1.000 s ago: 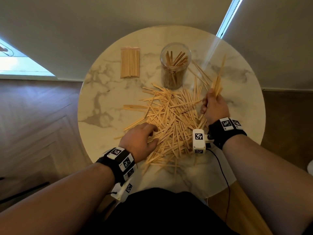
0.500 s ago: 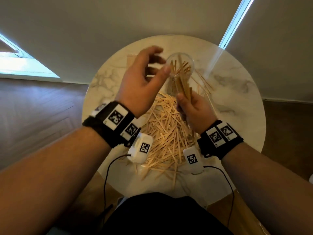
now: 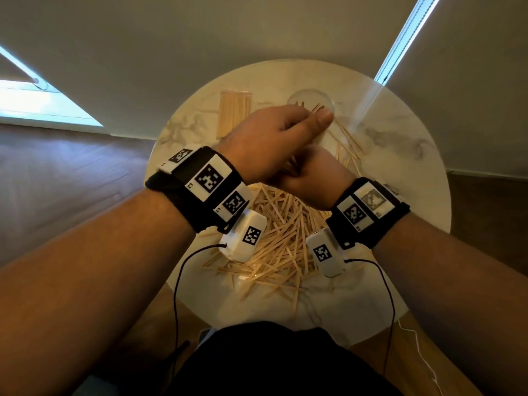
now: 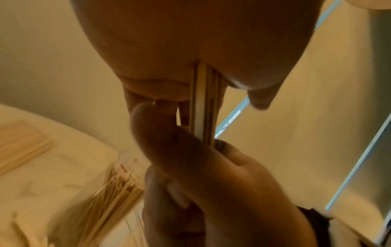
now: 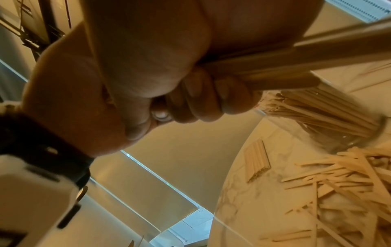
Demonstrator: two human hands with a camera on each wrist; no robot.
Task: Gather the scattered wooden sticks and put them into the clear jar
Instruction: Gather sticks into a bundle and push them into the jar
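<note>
**Hands meet over stick bundle beside jar**

Sticks: a small bundle (image 4: 204, 107) is held upright between both hands, just in front of the clear jar (image 3: 311, 100), which stands toward the far side of the round marble table (image 3: 400, 155). Left hand (image 3: 274, 141) sits above w/ fingers curled round the bundle's top; thumb reaches toward the jar rim. Right hand (image 3: 311, 181) is below and just nearer than the jar, fingers (image 5: 203, 103) wrapped tight round the bundle's lower part, per right wrist view. The two hands touch or nearly touch where they cross; can't tell which from the head view.

Jar is upright and already has a good no. of sticks standing inside, ends fanned near the mouth. In the left wrist view the held bundle is above and beside the jar, not yet in it.

Scattered sticks (image 3: 280, 241): big loose pile on the table, nearer than the jar, spreading toward the near edge, partly hidden by wrists. A few stray sticks (image 3: 347, 141) lie right of the jar. Neat stack of sticks (image 3: 234, 110) lies flat, left of the jar, apart from it.

Both wrists carry black bands w/ printed markers and white camera units; thin cables hang off each.
</note>
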